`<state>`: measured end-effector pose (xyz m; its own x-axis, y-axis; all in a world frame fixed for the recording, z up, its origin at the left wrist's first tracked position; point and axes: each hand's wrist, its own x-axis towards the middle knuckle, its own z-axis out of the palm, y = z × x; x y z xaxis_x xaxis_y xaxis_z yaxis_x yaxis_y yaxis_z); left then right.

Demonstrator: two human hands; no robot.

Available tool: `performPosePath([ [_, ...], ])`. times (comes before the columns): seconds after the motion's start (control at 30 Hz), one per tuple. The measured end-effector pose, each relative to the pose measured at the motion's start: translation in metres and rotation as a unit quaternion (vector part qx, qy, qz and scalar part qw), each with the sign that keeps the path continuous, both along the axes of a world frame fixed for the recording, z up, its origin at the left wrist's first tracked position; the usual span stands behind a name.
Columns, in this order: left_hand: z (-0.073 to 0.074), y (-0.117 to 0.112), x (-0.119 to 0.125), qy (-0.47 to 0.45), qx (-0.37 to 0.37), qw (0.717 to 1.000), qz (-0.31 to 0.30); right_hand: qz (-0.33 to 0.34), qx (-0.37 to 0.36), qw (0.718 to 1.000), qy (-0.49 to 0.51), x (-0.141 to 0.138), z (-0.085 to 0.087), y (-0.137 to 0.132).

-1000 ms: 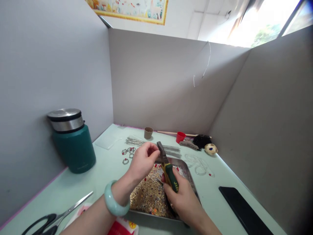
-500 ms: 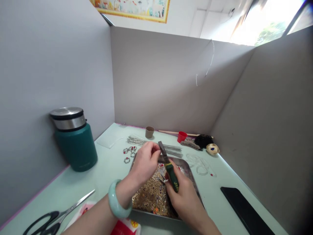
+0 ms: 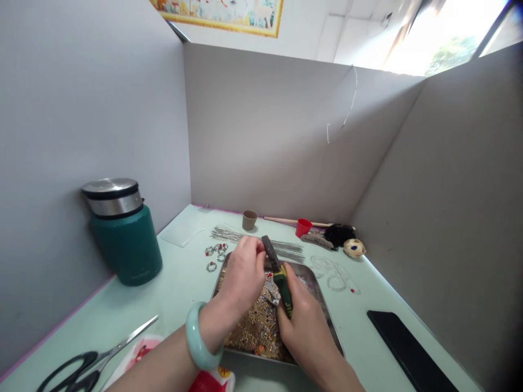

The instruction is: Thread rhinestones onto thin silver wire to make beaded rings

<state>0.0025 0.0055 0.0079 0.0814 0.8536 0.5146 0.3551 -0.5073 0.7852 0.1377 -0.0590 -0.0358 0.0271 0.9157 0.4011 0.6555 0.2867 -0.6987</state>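
Observation:
My right hand is wrapped round the green handles of a pair of pliers, whose dark jaws point up and away at the pinch of my left hand. My left hand, with a pale green bangle on its wrist, has its fingertips pinched together right at the jaws; what they hold is too small to make out. Both hands hover over a metal tray filled with small gold and red beads.
A teal flask stands at the left wall. Scissors lie at the near left, a black phone at the right. Behind the tray are a bundle of wires, finished bead rings, a brown cup and a red cup.
Both hands have come slightly lower and closer together over the tray, and the pliers' handles have sunk deeper into my right palm. Nothing else has moved.

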Motion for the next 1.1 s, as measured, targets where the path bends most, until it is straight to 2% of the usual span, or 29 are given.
performPosePath([
  [0.07,0.001,0.000,0.000,-0.016,-0.003,1.000,-0.020,0.021,-0.035,0.998,0.039,0.001,0.007,-0.002],
  [0.1,0.000,0.001,0.001,-0.043,-0.018,0.998,-0.046,0.052,-0.086,0.992,0.073,0.002,0.012,-0.004],
  [0.2,-0.002,0.006,0.003,-0.161,-0.098,0.972,-0.143,0.141,-0.208,0.946,0.202,0.005,0.027,-0.007],
  [0.27,-0.004,0.008,0.004,-0.218,-0.146,0.946,-0.191,0.179,-0.245,0.915,0.267,0.006,0.031,-0.008],
  [0.33,-0.006,0.009,0.004,-0.232,-0.166,0.937,-0.201,0.188,-0.256,0.902,0.294,0.006,0.032,-0.007],
  [0.5,-0.009,0.012,0.001,-0.177,-0.125,0.965,-0.148,0.171,-0.264,0.895,0.317,0.002,0.029,-0.004],
  [0.67,-0.010,0.013,0.002,-0.191,-0.155,0.958,-0.147,0.178,-0.267,0.889,0.326,0.002,0.028,-0.005],
  [0.97,-0.008,0.008,0.006,-0.255,-0.213,0.930,-0.155,0.164,-0.231,0.908,0.310,0.000,0.020,-0.004],
  [1.1,-0.007,0.005,0.008,-0.229,-0.197,0.944,-0.132,0.134,-0.215,0.938,0.236,0.001,0.020,-0.004],
])
